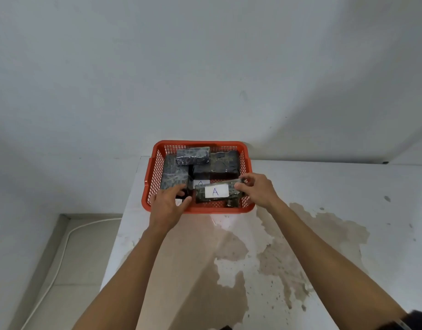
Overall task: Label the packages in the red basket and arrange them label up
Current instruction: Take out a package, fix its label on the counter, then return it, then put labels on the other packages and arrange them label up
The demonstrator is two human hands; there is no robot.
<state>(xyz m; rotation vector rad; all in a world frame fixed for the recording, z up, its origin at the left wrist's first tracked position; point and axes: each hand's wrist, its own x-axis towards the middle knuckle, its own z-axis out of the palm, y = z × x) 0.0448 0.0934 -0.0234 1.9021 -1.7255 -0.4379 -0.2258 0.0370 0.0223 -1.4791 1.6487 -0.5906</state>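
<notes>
A red mesh basket point(198, 144) stands at the table's far left corner and holds several dark wrapped packages. My right hand point(255, 190) grips the right end of a dark package point(200, 197) whose white label, marked "A", faces up over the basket's front part. My left hand point(168, 202) reaches over the front left rim, fingers apart, touching a dark package point(173, 179) there. Behind the held package peeks another white label point(201, 182). A smaller package point(193, 156) lies on top at the back, and a large package point(223, 163) fills the back right.
The white table point(324, 186) carries big brown stains in front of the basket. Its left edge drops to a tiled floor with a white cable point(62, 256). A white wall rises right behind the basket.
</notes>
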